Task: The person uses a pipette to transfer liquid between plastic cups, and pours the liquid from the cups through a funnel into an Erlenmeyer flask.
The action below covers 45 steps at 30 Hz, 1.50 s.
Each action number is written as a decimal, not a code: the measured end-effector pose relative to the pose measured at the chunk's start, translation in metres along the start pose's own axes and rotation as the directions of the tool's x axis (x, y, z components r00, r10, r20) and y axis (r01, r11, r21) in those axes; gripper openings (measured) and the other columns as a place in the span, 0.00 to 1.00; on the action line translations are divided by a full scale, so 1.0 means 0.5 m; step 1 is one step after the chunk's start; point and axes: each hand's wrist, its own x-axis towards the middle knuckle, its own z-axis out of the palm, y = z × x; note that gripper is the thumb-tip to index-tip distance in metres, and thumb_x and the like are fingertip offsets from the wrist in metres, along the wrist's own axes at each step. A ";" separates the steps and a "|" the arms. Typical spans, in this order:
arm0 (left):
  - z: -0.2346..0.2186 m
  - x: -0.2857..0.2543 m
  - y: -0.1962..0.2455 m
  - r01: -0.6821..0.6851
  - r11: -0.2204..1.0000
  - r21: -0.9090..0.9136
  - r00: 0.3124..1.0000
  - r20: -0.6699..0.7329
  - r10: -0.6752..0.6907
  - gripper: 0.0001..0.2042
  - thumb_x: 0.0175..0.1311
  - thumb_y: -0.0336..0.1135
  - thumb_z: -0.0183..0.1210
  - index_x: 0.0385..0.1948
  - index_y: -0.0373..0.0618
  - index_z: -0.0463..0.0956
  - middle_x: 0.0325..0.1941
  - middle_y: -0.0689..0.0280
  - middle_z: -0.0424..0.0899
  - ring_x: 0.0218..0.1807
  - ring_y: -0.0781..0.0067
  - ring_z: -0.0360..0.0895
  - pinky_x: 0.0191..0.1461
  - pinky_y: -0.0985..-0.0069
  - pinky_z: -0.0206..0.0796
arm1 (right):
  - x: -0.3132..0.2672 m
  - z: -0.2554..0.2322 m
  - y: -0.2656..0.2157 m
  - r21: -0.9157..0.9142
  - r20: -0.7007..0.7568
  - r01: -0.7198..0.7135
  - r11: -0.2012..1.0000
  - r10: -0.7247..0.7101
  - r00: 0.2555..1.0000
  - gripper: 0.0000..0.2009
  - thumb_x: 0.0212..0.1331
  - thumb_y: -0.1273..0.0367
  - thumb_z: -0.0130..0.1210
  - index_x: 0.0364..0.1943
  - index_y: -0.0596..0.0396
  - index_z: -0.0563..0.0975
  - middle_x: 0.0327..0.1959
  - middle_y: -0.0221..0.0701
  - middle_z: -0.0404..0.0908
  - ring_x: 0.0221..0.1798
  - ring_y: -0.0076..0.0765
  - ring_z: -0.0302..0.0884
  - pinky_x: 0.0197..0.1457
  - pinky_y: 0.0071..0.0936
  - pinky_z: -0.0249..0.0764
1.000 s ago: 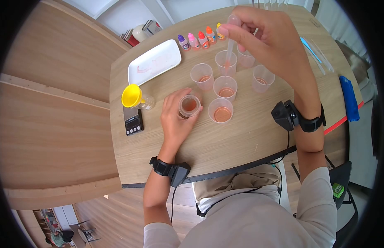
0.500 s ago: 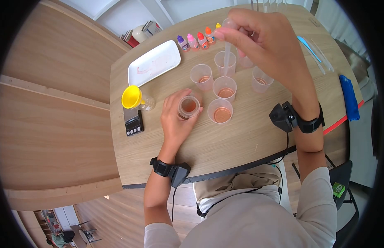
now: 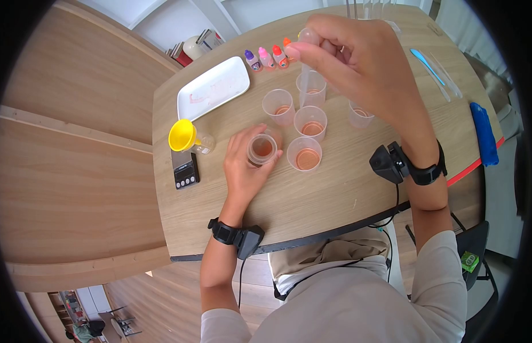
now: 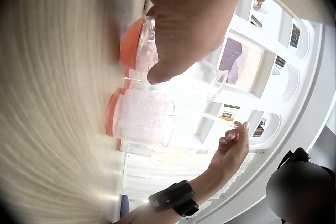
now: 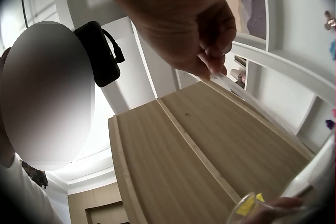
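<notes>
Gripping a cup in left hand, pinching dropper at its one o'clock in right hand (probably mid-transfer, next needing steadiness).

In our right hand we pinch a translucent pipette near its bulb, its slim stem pointing down over the bench. In our left hand we hold a clear cup upright, with reddish-orange liquid in its bottom.

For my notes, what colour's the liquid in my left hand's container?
Orange liquid, clearest in the left wrist view.
</notes>
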 end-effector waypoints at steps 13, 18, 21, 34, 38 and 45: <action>0.002 -0.003 -0.008 0.014 1.000 -0.005 1.000 0.023 -0.014 0.25 0.44 0.32 0.75 0.47 0.40 0.78 0.52 0.60 0.81 0.52 0.63 0.79 0.55 0.69 0.72 | 0.001 0.003 -0.002 0.057 0.042 -0.044 0.997 0.042 0.998 0.09 0.59 0.66 0.62 0.26 0.56 0.77 0.13 0.21 0.62 0.17 0.13 0.53 0.20 0.20 0.50; 0.004 -0.003 -0.004 0.033 0.998 -0.061 0.999 0.005 -0.032 0.25 0.42 0.30 0.74 0.47 0.43 0.78 0.48 0.58 0.82 0.50 0.55 0.77 0.54 0.65 0.70 | 0.000 0.001 -0.010 0.051 -0.001 -0.020 0.999 0.020 1.000 0.09 0.59 0.67 0.62 0.27 0.56 0.78 0.14 0.20 0.65 0.18 0.12 0.55 0.20 0.18 0.51; 0.004 -0.003 -0.004 0.040 0.997 -0.064 0.999 0.007 -0.039 0.25 0.42 0.30 0.74 0.47 0.43 0.78 0.48 0.58 0.82 0.50 0.55 0.77 0.54 0.65 0.70 | -0.002 0.003 -0.019 0.132 -0.038 -0.030 0.991 0.035 0.999 0.08 0.58 0.67 0.62 0.28 0.57 0.80 0.15 0.19 0.69 0.18 0.11 0.58 0.21 0.15 0.53; 0.009 -0.007 -0.010 0.109 0.990 -0.092 0.994 0.034 -0.106 0.25 0.44 0.33 0.73 0.46 0.39 0.76 0.46 0.56 0.81 0.48 0.52 0.77 0.51 0.64 0.70 | -0.023 0.012 -0.049 0.325 0.061 0.083 0.942 -0.108 0.992 0.05 0.57 0.70 0.62 0.29 0.56 0.80 0.21 0.22 0.77 0.20 0.12 0.66 0.21 0.13 0.59; 0.009 -0.013 -0.019 0.134 0.987 -0.088 0.990 0.052 -0.130 0.25 0.45 0.34 0.73 0.46 0.38 0.76 0.45 0.55 0.81 0.47 0.52 0.78 0.50 0.64 0.70 | -0.030 0.042 -0.040 0.271 0.117 0.179 0.946 -0.217 0.969 0.05 0.57 0.69 0.62 0.31 0.56 0.79 0.21 0.26 0.77 0.18 0.18 0.71 0.21 0.15 0.63; 0.004 -0.010 -0.015 0.070 0.995 -0.072 0.996 0.067 -0.065 0.26 0.48 0.36 0.73 0.50 0.39 0.74 0.45 0.56 0.82 0.46 0.55 0.79 0.47 0.66 0.72 | -0.045 0.078 -0.025 0.144 0.239 0.184 0.972 -0.214 0.947 0.16 0.55 0.64 0.64 0.46 0.52 0.76 0.16 0.27 0.74 0.20 0.26 0.74 0.23 0.27 0.65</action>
